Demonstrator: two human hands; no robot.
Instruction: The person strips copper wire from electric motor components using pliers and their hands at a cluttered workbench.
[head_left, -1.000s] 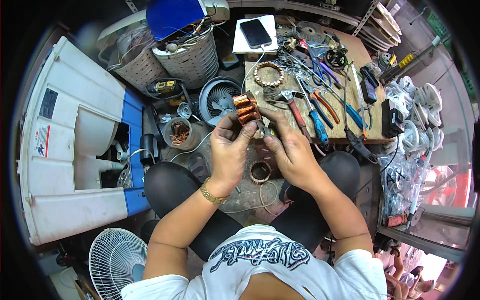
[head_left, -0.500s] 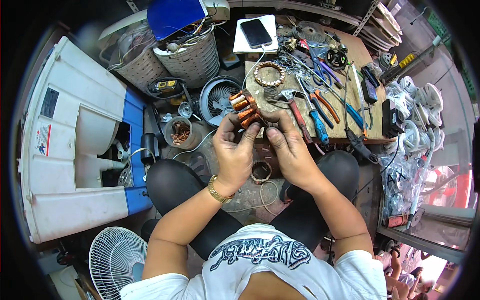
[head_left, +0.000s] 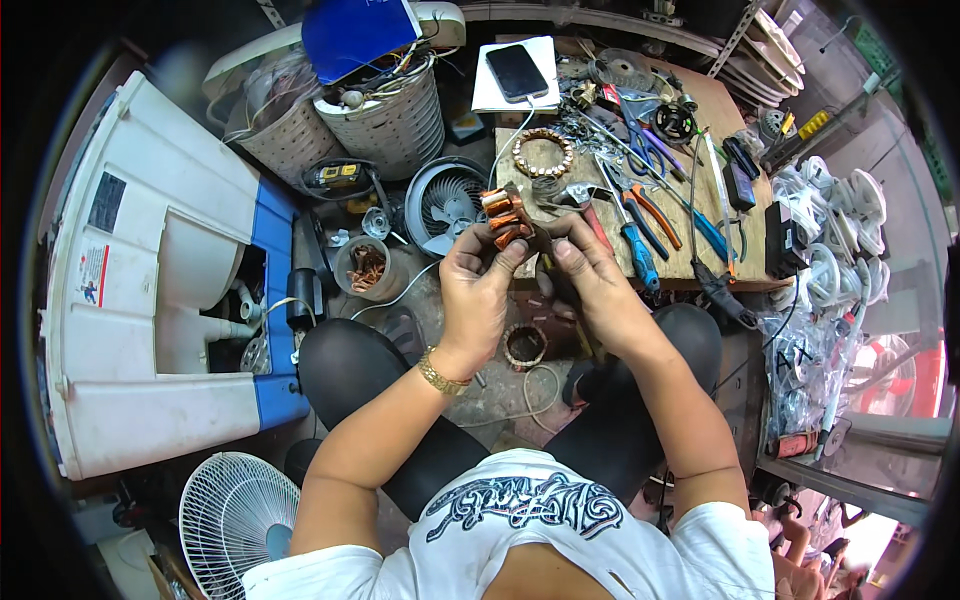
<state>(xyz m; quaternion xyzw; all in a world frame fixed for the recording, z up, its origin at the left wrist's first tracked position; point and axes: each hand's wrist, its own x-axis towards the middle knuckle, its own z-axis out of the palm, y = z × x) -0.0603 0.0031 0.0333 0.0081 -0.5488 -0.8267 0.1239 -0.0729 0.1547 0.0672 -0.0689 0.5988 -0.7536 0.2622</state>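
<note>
A motor stator with copper windings [head_left: 508, 220] is held up in front of my knees, near the wooden bench's front edge. My left hand [head_left: 478, 280] pinches it from the left, thumb pressed near the lower coils. From the other side, my right hand [head_left: 590, 275] closes on its edge with the thumb on top, the remaining fingers curled underneath. Part of the stator is hidden behind my fingers. On the bench just beyond lies a ring of coils [head_left: 542, 153]. Another ring-shaped core [head_left: 524, 346] rests below, between my legs.
Pliers [head_left: 655, 215], a hammer [head_left: 590, 205] and a phone [head_left: 516, 72] lie on the wooden bench [head_left: 715, 100]. A tub of copper scraps [head_left: 367, 268] stands left of my hands, beside a round fan-like housing [head_left: 442, 205]. A white casing [head_left: 190, 400] fills the left side.
The stator has turned and shifted slightly right and down in my hands. My right hand has rolled, so its lower fingers now show beneath the thumb.
</note>
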